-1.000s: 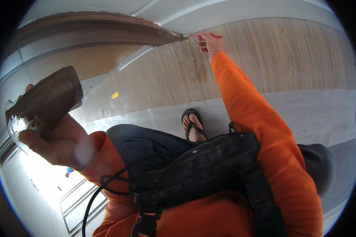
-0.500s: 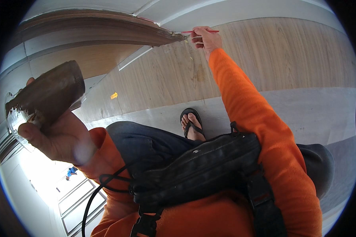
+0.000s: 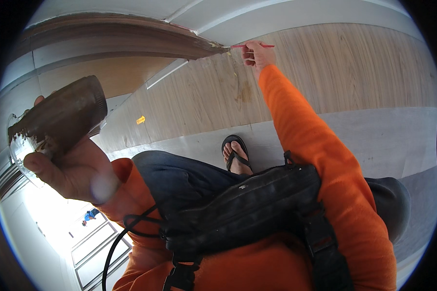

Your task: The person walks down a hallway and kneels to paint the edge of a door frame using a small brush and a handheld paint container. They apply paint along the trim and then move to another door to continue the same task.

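My left hand (image 3: pixel 85 169) is closed around a clear plastic jar (image 3: pixel 73 114) coated inside with dark brown paint. The jar is tilted onto its side, high at the left. Farther off, my right hand (image 3: pixel 258 54) pinches a thin red-handled brush (image 3: pixel 268 46). Its tip points left, to the bottom end of a brown wooden door frame (image 3: pixel 145 36) where it meets the floor. Whether the tip touches the frame is too small to tell. Paint at that end of the frame looks worn and patchy.
Wood-look planks (image 3: pixel 320 72) cover the floor, with a brownish stain (image 3: pixel 244 92) near the frame. A small yellow piece (image 3: pixel 141 120) lies farther left. My foot in a black flip-flop (image 3: pixel 236 153) is below. A black bag (image 3: pixel 243 208) hangs across my front, with a black cord (image 3: pixel 112 247).
My right hand and the brush have moved slightly right and nearer. The left hand still holds the jar, and the whole view has shifted a little.
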